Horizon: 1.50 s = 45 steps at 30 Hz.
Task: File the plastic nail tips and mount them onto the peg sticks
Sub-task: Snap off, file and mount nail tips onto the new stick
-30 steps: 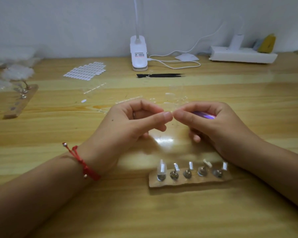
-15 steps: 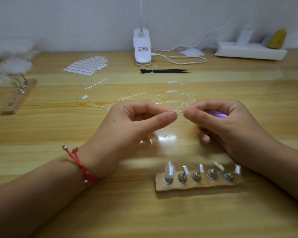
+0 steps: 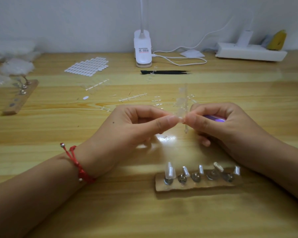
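My left hand (image 3: pixel 136 127) and my right hand (image 3: pixel 218 124) meet fingertip to fingertip above the table. Between them they pinch a clear plastic strip of nail tips (image 3: pixel 182 103) that stands upright. A purple nail file (image 3: pixel 215 117) lies tucked in my right palm, mostly hidden. Near the front sits a wooden block (image 3: pixel 196 185) with several metal peg sticks. One clear nail tip (image 3: pixel 169 171) is mounted on its leftmost peg; the other pegs carry small clear pads.
Empty clear sprue strips (image 3: pixel 132 97) lie scattered behind my hands. A sheet of adhesive tabs (image 3: pixel 87 67), black tweezers (image 3: pixel 165 72) and a white clip lamp (image 3: pixel 143 48) stand further back. A second peg block (image 3: pixel 19 97) sits far left, a power strip (image 3: pixel 249 52) back right.
The hands drew apart slightly, then closed together again. The clear strip now stands plainly upright between my fingertips. The view shifted a little.
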Available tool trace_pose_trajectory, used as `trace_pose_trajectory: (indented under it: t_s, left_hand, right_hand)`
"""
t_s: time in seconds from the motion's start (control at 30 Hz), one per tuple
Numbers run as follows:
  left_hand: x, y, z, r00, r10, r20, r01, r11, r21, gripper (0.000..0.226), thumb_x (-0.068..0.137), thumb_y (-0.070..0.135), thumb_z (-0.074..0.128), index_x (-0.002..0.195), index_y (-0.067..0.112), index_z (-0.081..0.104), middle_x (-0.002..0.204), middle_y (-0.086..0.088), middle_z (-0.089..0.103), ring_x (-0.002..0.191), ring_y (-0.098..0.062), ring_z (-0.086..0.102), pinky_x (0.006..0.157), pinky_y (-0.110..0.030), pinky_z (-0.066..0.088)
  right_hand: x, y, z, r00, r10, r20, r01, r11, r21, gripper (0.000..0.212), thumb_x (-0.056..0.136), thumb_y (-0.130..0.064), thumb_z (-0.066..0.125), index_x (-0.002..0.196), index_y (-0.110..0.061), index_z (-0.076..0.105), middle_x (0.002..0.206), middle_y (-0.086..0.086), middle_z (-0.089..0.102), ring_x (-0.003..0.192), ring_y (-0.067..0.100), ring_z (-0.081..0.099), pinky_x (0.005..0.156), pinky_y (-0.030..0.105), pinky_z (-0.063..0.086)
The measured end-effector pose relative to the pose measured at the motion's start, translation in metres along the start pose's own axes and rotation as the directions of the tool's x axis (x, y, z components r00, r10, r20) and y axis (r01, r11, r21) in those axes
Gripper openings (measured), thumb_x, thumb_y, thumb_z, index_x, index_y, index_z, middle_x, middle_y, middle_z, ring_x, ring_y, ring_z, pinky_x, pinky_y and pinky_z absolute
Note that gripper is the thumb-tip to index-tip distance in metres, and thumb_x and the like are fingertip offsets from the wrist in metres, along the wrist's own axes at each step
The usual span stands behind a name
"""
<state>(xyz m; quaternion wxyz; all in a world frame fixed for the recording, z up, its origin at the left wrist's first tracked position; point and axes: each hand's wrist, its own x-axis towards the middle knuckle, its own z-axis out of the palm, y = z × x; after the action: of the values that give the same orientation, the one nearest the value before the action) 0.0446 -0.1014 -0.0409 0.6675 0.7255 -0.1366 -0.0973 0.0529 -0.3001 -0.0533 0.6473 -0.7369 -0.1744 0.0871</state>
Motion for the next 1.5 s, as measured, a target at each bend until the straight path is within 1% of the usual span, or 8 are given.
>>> trace_pose_trajectory:
  t_s: [0.4,0.67,0.87,1.03,1.13,1.2,1.27,1.5]
  left_hand:
    - [0.0,-0.005,0.003,0.997,0.062,-0.051,-0.061,0.998,0.021,0.007,0.068,0.022,0.075,0.07,0.015,0.075,0.067,0.003,0.061,0.053,-0.005,0.049,0.047,-0.016,0.042]
    - [0.001,-0.006,0.002,0.997,0.07,-0.022,-0.069,0.996,0.051,0.011,0.069,0.03,0.073,0.076,0.021,0.076,0.067,0.004,0.058,0.055,-0.009,0.046,0.049,-0.016,0.041]
    - [0.0,-0.006,0.003,0.995,0.096,-0.013,-0.095,0.994,0.06,0.016,0.066,0.03,0.082,0.063,0.02,0.07,0.066,0.002,0.058,0.057,-0.017,0.046,0.052,-0.025,0.04]
    - [-0.006,-0.005,-0.001,0.945,0.326,-0.003,-0.325,0.944,0.055,0.016,0.071,0.024,0.067,0.061,0.016,0.057,0.061,0.004,0.052,0.057,-0.012,0.046,0.055,-0.019,0.037]
    - [-0.008,-0.005,-0.001,0.901,0.426,-0.078,-0.422,0.904,0.068,0.013,0.075,0.019,0.054,0.066,0.011,0.051,0.058,0.0,0.047,0.051,-0.011,0.044,0.054,-0.018,0.037]
    - [-0.006,-0.006,-0.001,0.913,0.386,-0.133,-0.382,0.923,0.055,0.013,0.077,0.016,0.061,0.07,0.009,0.052,0.056,0.005,0.047,0.048,-0.008,0.044,0.051,-0.016,0.037]
    - [-0.004,-0.007,0.001,0.942,0.304,-0.139,-0.302,0.953,0.038,0.012,0.082,0.016,0.062,0.074,0.01,0.056,0.054,0.008,0.049,0.046,-0.006,0.043,0.05,-0.014,0.038]
    - [0.001,-0.011,0.002,0.989,0.111,-0.096,-0.109,0.994,0.023,0.017,0.078,0.028,0.07,0.076,0.013,0.062,0.049,0.009,0.049,0.043,-0.004,0.042,0.045,-0.015,0.035]
  right_hand:
    - [0.003,0.003,0.004,0.986,0.032,-0.162,-0.027,0.999,0.031,0.032,0.059,-0.048,0.08,0.072,-0.018,0.076,0.057,-0.008,0.055,0.044,0.009,0.043,0.043,0.015,0.034]
    - [0.003,0.004,0.0,1.0,0.0,-0.007,0.0,1.0,0.011,0.034,0.063,-0.057,0.08,0.075,-0.025,0.077,0.066,-0.011,0.063,0.048,0.008,0.044,0.046,0.013,0.038]
    - [0.006,0.007,0.001,0.981,0.029,-0.192,-0.014,0.997,0.082,0.029,0.059,-0.046,0.08,0.073,-0.021,0.077,0.053,-0.013,0.054,0.045,0.008,0.04,0.045,0.015,0.037]
    - [0.004,0.003,0.005,0.994,-0.016,-0.109,0.007,0.996,-0.087,0.052,0.061,-0.037,0.086,0.11,-0.029,0.07,0.065,-0.005,0.043,0.048,0.006,0.035,0.044,0.015,0.033]
    - [0.005,0.002,0.004,0.997,0.006,-0.077,0.002,0.996,0.093,0.043,0.077,-0.031,0.065,0.12,-0.028,0.062,0.069,-0.004,0.048,0.054,0.007,0.034,0.043,0.019,0.029]
    - [0.007,0.002,0.002,0.998,0.058,-0.04,-0.043,0.953,0.3,0.047,0.076,-0.019,0.043,0.119,-0.019,0.062,0.072,0.0,0.053,0.057,0.009,0.034,0.045,0.02,0.029]
    - [0.007,0.004,0.0,0.998,0.051,-0.036,-0.038,0.953,0.3,0.051,0.073,-0.011,0.039,0.117,-0.017,0.064,0.078,0.002,0.06,0.061,0.012,0.037,0.05,0.022,0.035]
    - [0.008,0.01,-0.005,0.995,0.019,-0.1,0.009,0.963,0.269,0.06,0.057,-0.013,0.088,0.112,-0.026,0.068,0.095,0.0,0.073,0.076,0.014,0.067,0.072,0.023,0.055]
